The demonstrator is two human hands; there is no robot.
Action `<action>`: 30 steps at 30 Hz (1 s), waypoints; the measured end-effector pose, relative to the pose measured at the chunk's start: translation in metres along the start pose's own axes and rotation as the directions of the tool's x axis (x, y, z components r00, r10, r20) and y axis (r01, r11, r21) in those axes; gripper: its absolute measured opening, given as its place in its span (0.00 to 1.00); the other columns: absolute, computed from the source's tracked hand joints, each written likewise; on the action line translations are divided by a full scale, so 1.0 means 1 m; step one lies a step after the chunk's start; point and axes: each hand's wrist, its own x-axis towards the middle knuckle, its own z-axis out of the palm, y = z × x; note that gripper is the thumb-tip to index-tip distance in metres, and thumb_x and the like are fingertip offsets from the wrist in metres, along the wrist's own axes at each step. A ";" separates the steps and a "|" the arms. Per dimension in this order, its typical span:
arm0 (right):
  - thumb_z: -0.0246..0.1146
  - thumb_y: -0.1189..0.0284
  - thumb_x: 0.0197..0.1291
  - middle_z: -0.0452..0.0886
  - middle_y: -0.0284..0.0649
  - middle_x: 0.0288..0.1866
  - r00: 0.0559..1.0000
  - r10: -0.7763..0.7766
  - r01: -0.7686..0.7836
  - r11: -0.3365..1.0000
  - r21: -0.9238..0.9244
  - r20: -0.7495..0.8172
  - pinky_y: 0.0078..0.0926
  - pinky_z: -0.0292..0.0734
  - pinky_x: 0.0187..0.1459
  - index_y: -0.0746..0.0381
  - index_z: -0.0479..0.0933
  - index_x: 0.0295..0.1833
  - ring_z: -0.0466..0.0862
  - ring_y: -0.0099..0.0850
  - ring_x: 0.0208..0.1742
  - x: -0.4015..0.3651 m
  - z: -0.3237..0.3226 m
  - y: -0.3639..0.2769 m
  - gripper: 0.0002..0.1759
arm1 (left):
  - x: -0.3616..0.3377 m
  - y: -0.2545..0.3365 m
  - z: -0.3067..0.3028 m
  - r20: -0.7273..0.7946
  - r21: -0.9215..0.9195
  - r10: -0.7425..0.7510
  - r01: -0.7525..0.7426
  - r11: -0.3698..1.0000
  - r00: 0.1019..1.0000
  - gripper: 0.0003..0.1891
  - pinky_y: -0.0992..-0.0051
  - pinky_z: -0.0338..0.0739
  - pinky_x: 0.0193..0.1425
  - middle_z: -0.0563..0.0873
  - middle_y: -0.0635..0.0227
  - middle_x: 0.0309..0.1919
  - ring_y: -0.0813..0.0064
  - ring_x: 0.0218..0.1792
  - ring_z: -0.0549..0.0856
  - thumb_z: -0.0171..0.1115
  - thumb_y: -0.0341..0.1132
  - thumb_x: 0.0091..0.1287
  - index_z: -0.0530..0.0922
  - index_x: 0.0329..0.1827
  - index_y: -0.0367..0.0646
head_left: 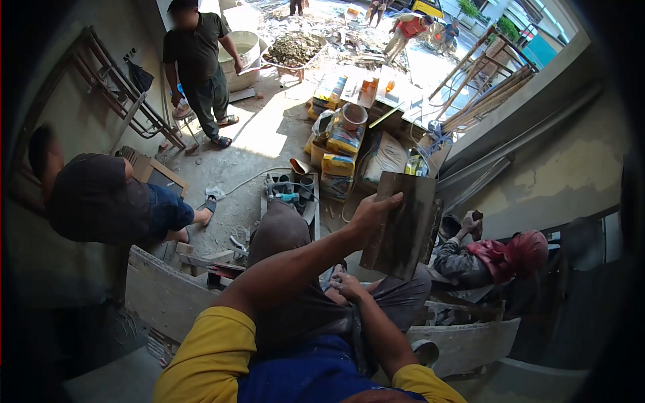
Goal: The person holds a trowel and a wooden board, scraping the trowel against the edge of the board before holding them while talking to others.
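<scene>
The left hand grips the left edge of a flat plate, thumb over its face, just right of centre. The right hand lies lower, apart from the plate, fingers curled; whether it grasps anything, I cannot tell.

On the left, a person bends beside a metal frame at the wall; another person stands upper left on the dusty floor. Yellow bags are piled at upper centre, and a person in a red head covering is at right.

The plate is rectangular, dark, tilted and streaked, with paler edges.
</scene>
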 end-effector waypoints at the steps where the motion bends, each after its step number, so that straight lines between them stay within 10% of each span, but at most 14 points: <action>1: 0.62 0.60 0.57 0.78 0.55 0.51 1.000 -0.001 0.001 1.000 0.000 0.001 0.37 0.70 0.55 0.67 0.74 0.53 0.77 0.47 0.55 0.000 0.000 -0.001 0.24 | 0.000 0.000 -0.001 -0.004 0.012 0.001 -0.001 1.000 1.000 0.20 0.75 0.78 0.44 0.82 0.68 0.39 0.78 0.39 0.83 0.62 0.47 0.62 0.75 0.49 0.41; 30: 0.62 0.64 0.58 0.80 0.52 0.47 1.000 0.016 -0.017 0.999 0.028 0.015 0.33 0.75 0.45 0.66 0.75 0.53 0.81 0.41 0.47 0.000 0.000 -0.006 0.21 | 0.001 -0.005 -0.004 -0.034 0.038 -0.005 0.006 0.999 0.999 0.22 0.75 0.75 0.48 0.81 0.66 0.41 0.77 0.41 0.81 0.62 0.44 0.63 0.73 0.52 0.37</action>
